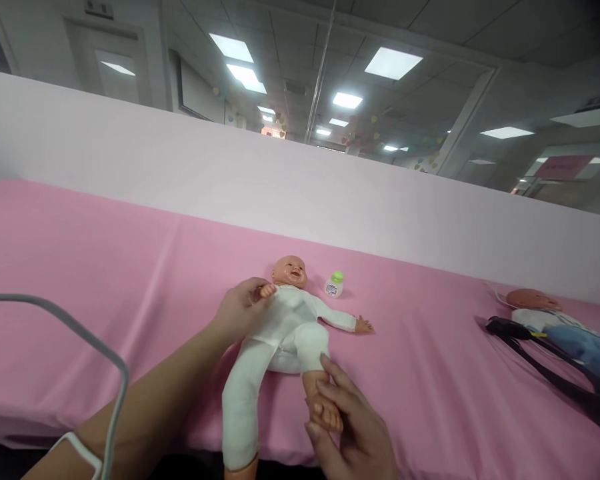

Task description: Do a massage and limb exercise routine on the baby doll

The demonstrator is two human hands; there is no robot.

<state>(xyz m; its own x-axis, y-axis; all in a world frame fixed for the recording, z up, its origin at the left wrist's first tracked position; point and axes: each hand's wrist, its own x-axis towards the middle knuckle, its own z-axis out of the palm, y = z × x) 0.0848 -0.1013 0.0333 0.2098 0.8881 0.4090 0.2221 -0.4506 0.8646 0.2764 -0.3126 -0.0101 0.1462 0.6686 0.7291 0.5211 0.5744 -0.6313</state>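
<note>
A baby doll (pixel 285 327) with a white cloth body lies on its back, head toward the wall, one leg bent up. My left hand (pixel 243 307) is closed round the doll's arm near its small hand, beside the chest. Lower down, my right hand (pixel 353 420) grips the foot of the bent leg between thumb and fingers. The other leg stretches toward me past the edge. Right of the doll's head stands a small clear bottle (pixel 334 285) with a green cap, touched by neither hand.
A pink sheet (pixel 130 267) covers the table, with a white wall (pixel 280 180) and glass behind. A second doll (pixel 535 300) in blue and white lies at the right beside a black strap (pixel 535 360). A grey cable (pixel 95 340) loops across the left.
</note>
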